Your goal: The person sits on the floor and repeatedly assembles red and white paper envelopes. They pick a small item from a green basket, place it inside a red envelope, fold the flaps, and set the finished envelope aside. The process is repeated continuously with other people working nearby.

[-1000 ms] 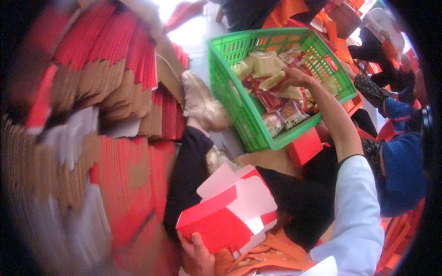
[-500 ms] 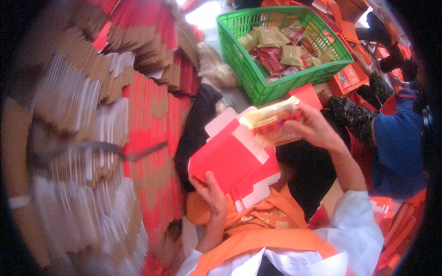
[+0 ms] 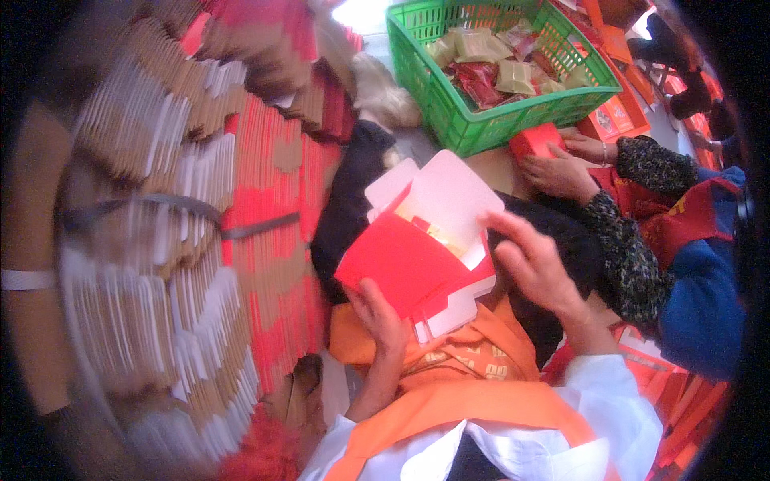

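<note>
A red carton [image 3: 401, 260] with white inner flaps is tilted above my lap. My left hand [image 3: 375, 314] grips its lower left side, thumb over the red face and the other fingers out of sight beneath. Its large white lid flap [image 3: 461, 188] stands up at the far end. Only the yellowish top of a packet [image 3: 437, 231] shows inside the opening. Beside the flap's right edge is my right hand [image 3: 529, 260], holding nothing, fingers apart and the index finger stretched out at the flap.
A green plastic basket [image 3: 513, 119] of yellow and red packets stands ahead. On the right, a co-worker's hands [image 3: 561, 172] hold a small red box [image 3: 537, 140]. Stacks of flat cardboard cartons [image 3: 265, 176] fill the left side, one crossed by a dark strap [image 3: 261, 228].
The packet has gone from my right hand into the carton. My right hand has let go and drawn back slightly. The co-worker's hands have come into view with a red box.
</note>
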Demonstrator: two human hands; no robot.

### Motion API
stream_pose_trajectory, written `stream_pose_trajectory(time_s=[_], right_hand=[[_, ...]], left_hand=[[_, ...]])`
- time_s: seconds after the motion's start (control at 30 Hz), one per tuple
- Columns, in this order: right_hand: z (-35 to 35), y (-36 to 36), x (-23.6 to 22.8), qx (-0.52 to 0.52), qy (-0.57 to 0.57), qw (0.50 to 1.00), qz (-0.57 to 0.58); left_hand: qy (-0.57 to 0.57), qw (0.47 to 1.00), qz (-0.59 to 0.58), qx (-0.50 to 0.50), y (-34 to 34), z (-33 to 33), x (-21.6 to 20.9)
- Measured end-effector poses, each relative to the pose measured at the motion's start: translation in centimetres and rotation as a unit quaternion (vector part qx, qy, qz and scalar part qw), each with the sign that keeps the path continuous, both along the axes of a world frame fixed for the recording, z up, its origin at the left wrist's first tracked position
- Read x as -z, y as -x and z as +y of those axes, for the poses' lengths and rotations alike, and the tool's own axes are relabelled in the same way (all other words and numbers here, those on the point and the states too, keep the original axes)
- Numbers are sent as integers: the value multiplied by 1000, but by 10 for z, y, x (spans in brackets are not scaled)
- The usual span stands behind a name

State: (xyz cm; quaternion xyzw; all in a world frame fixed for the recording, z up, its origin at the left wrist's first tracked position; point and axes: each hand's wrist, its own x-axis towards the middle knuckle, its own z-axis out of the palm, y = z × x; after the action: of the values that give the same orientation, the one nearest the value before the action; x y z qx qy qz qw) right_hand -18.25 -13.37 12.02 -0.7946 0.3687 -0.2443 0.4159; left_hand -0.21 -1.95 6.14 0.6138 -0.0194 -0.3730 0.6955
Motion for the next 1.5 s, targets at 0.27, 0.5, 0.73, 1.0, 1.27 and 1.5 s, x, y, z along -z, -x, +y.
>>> stream_pose_trajectory(time_s=[0.27,0.5,0.73,1.0,1.27,1.5], right_hand=[[31,-12,16,-38,-32,996,-67],[50,25,48,-194,-215,954,-76],[87,29,70,-120,-381,907,-132],[130,23,74,113,-159,965,-174],[136,11,62,184,-378,858,-296],[119,12,56,138,-313,920,-190]], left_hand=[[-192,845,-395,306,27,55,43],[85,853,-319,403,-1,59,19],[54,821,-145,549,-8,78,39],[88,923,-84,365,17,86,36],[106,936,-110,316,26,78,15],[40,910,-215,352,25,69,3]])
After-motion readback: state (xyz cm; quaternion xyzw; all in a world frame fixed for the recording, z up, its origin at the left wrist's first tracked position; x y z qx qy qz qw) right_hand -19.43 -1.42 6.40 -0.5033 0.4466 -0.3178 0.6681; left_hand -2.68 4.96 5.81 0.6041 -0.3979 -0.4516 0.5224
